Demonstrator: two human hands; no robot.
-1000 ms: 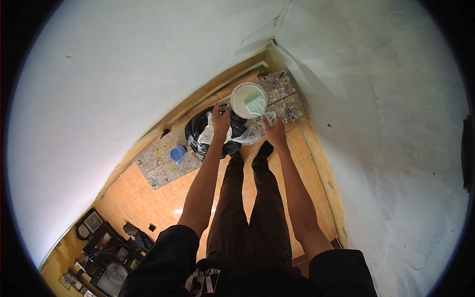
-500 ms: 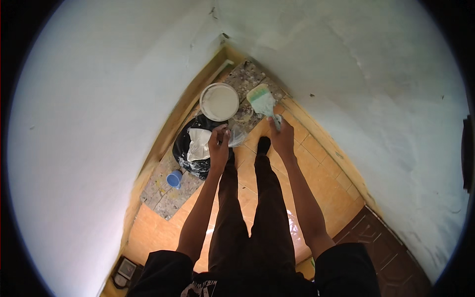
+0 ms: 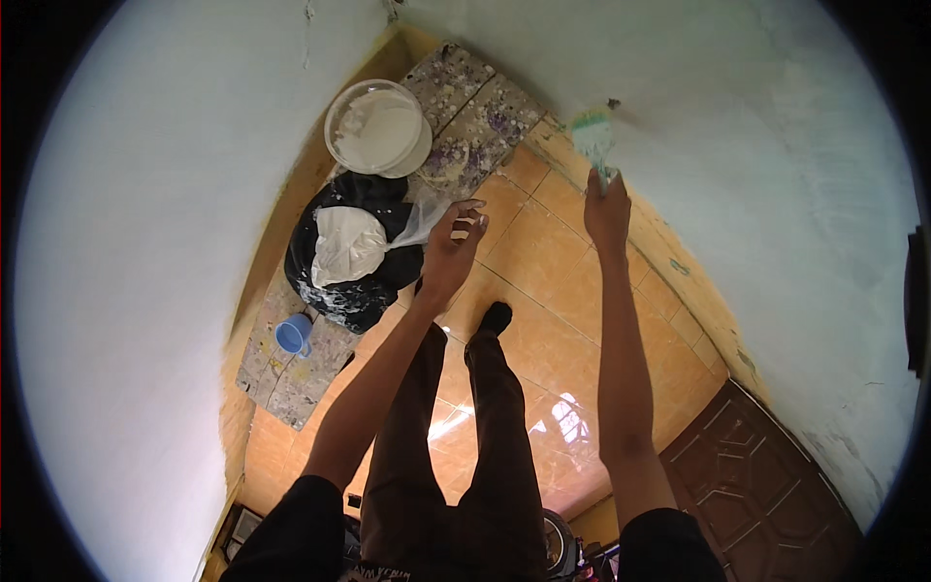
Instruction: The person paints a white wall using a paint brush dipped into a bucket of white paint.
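My right hand (image 3: 607,206) is raised toward the white wall and is closed on the handle of a wide paintbrush (image 3: 593,134) whose bristles carry white paint and touch the wall near its yellow base. My left hand (image 3: 452,254) hangs lower with fingers loosely spread, next to the twisted neck of a clear plastic bag of white powder (image 3: 351,242). That bag rests on a black plastic bag (image 3: 361,294). A white bucket (image 3: 378,128) with white paint stands behind them in the corner.
Paint-spattered boards (image 3: 473,126) lie along the walls on the orange tiled floor (image 3: 543,291). A small blue cup (image 3: 292,335) sits on the left board. A dark wooden door (image 3: 766,485) lies at lower right. My legs stand in the middle.
My right hand has carried the brush from above the floor boards out to the right wall. My left hand has let its fingers spread near the bag. The view has swung right.
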